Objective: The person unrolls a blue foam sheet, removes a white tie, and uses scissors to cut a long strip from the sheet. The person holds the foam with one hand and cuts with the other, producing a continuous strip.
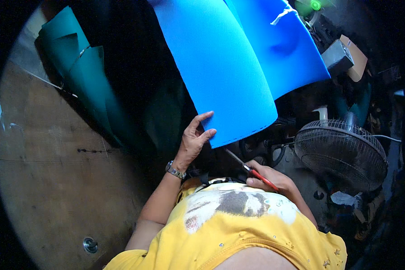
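Your big wooden tabletop [45,153] fills the left of the frame, with a dark green sheet [83,76] lying folded at its upper left edge. The blue foam sheet [229,67] hangs down from the top centre, its long axis running from the upper middle toward the centre of the frame, its curved lower edge ending just above your hands. At right centre stands a dark floor fan [342,150], well apart from the sheet. Your left hand [194,140] is the nearer one: its grip is clamped on the sheet's lower left corner, fingers curled over the edge. The sheet's bottom edge lies up and slightly left of your right hand [267,176], near but apart. That hand's grip is closed around the red-handled scissors [252,170], whose blades point up-left toward the sheet's edge, not yet touching it
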A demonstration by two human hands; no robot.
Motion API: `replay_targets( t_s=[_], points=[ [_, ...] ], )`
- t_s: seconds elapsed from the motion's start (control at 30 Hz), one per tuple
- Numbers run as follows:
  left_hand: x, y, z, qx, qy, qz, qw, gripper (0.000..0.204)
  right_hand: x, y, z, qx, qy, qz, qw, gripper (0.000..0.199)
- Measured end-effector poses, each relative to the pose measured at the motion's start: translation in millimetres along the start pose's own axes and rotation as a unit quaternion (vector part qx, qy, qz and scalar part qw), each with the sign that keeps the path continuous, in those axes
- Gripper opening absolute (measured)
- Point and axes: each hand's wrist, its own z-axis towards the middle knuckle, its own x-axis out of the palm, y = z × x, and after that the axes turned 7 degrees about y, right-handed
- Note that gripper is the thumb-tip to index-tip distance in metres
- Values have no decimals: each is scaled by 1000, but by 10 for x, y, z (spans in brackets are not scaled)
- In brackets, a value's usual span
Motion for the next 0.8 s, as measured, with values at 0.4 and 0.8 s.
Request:
replay_targets(
  t_s=[0.4, 0.8],
  points=[
    [-33, -194, -315, 34, 60, 27, 997, 96, 628, 68, 439, -112, -111, 133, 978, 71],
    [63, -162, -405, 57, 13, -38, 998, 100, 605, 171, 548, -162, -115, 109, 974, 75]
  ],
)
